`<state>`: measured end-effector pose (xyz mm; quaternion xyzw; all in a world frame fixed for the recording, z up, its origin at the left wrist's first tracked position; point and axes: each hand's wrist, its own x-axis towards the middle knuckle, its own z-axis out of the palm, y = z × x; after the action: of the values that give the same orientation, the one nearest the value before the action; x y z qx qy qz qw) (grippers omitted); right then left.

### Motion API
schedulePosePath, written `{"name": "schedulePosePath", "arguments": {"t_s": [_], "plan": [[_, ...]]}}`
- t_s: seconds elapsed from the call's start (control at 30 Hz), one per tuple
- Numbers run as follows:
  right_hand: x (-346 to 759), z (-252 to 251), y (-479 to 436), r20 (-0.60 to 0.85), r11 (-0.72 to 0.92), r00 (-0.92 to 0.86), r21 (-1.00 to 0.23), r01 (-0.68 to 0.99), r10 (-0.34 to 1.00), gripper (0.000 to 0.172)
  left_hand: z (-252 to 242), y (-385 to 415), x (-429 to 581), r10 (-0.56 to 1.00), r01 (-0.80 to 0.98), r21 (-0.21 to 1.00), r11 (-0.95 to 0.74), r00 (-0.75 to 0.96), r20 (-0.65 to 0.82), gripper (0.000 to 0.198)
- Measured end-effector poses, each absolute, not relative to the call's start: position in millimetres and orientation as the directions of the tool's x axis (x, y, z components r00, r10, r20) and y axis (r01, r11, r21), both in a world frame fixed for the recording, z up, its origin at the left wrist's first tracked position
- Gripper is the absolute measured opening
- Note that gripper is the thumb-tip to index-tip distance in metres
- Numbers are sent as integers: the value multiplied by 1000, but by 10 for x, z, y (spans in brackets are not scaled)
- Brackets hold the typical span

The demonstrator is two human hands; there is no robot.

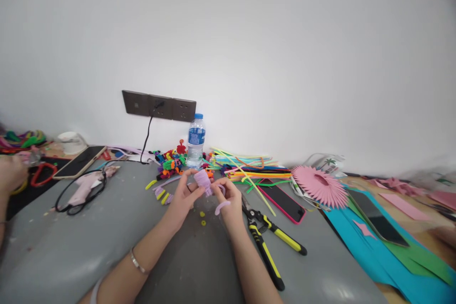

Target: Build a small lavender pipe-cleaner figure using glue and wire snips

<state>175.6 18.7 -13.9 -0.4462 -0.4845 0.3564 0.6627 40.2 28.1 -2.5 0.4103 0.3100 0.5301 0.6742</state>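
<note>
Between my two hands is a lilac pipe-cleaner piece [203, 179], wound into a small thick bundle. My left hand [185, 197] pinches it from the left with thumb and fingers. On the other side my right hand [230, 199] has its fingertips closed at the bundle's edge, and a loose lilac end curls out below them. Two small yellow-green coils [203, 222] lie on the grey table mat [199, 266] beneath. Just left of my left hand rest yellow and lilac pipe-cleaner pieces [162, 194].
Yellow-handled pliers [265, 237] lie right of my right arm, near a pink-cased phone [283, 202] and bundled pipe cleaners [256, 171]. A water bottle [195, 140] stands by the wall. A corded glue gun [83, 190] is left; another person's hand [12, 173] shows far left.
</note>
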Motion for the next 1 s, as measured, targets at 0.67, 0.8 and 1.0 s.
{"name": "schedulePosePath", "arguments": {"t_s": [0.67,0.8,1.0], "plan": [[1752,-116,188,339,374,304,-926,-62,890,17,2,271,417,971,-468,878,105,240,12,53],[1748,-123,183,321,356,314,-933,-58,893,18,-3,277,413,969,-485,867,111,245,13,54],[1761,-152,175,307,332,312,-943,-28,899,20,-4,269,409,962,-495,858,137,272,4,51]]}}
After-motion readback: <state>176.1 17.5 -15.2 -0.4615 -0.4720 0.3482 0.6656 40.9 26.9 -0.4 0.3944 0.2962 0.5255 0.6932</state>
